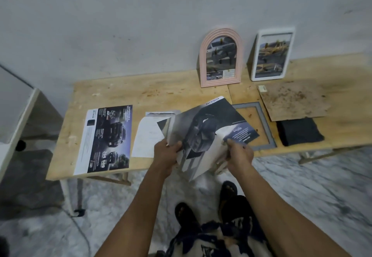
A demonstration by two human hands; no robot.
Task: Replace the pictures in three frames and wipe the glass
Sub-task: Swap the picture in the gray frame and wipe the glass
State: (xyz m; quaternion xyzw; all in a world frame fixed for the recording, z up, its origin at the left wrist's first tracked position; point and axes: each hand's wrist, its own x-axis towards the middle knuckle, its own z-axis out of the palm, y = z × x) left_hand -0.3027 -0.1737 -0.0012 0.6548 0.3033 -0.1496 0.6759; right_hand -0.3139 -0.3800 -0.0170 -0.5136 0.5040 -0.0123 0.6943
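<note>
- Head view, landmark: the wooden table [181, 89] against the grey wall.
- Your left hand [167, 152] grips the near left edge of a car brochure page [203, 133], thumb on top, fingers curled beneath.
- Your right hand [239, 154] pinches the same page at its near right edge, fingers curled round the paper.
- You hold the page above the table's front edge, tilted, its printed side up, its lower corner hanging past the edge.
- At the table's left end a printed car sheet [106, 137] lies flat.
- Between that sheet and the held page, white papers [145, 137] lie on the table; the held page partly hides them.
- On the table, just right of the held page, an empty grey frame [265, 127] lies flat with bare wood showing through its opening.
- Right of the grey frame lies a stained brown backing board [293, 101], and a dark folded cloth [300, 131] sits at its near side.
- At the table's back, a pink arched frame [221, 57] and a white frame [271, 53] stand leaning on the wall, each with a picture inside.
</note>
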